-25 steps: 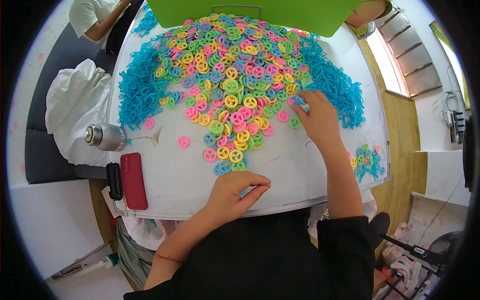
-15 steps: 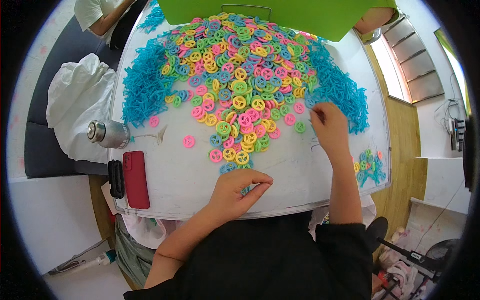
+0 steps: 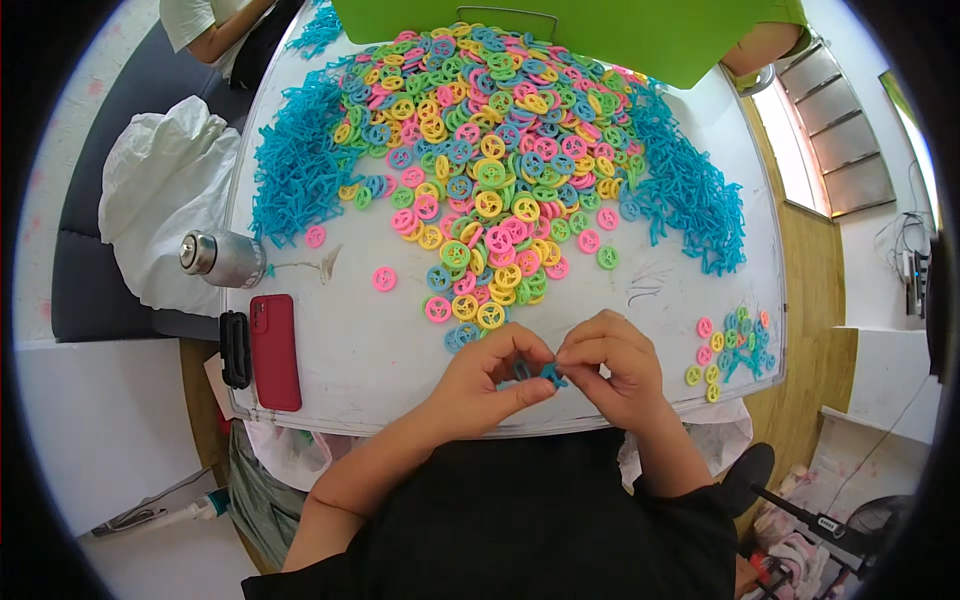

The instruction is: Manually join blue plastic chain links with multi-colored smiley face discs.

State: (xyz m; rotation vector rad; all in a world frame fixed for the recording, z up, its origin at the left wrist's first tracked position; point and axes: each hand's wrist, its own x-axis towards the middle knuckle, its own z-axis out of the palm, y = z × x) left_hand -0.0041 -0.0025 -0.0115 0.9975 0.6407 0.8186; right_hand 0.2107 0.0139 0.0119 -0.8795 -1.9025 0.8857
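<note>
Both hands meet over the table's near edge, fingertips almost touching. My left hand (image 3: pixel 490 378) is curled with thumb and fingers pinched, and my right hand (image 3: pixel 618 368) pinches from the other side. Between the fingertips shows a small teal-blue plastic piece (image 3: pixel 552 375), its full shape partly covered. Something greyish sits inside the curl of my left hand, too small to name. Just beyond the hands spreads a big heap of plastic toy wheels (image 3: pixel 490 205) in pink, yellow, green and blue. Teal-blue plastic pieces lie in a left pile (image 3: pixel 295 165) and a right pile (image 3: pixel 690 190).
A green bin (image 3: pixel 620 40) stands at the far edge. On the left are a steel flask (image 3: pixel 225 258), a red phone (image 3: pixel 275 352) and a black case (image 3: pixel 234 350). A small group of wheels and blue pieces (image 3: pixel 740 345) lies at the right edge. Other people's arms show at the far side.
My right hand has come back from beside the right blue pile to my left hand. A blue piece now shows between them. The view has shifted slightly.
</note>
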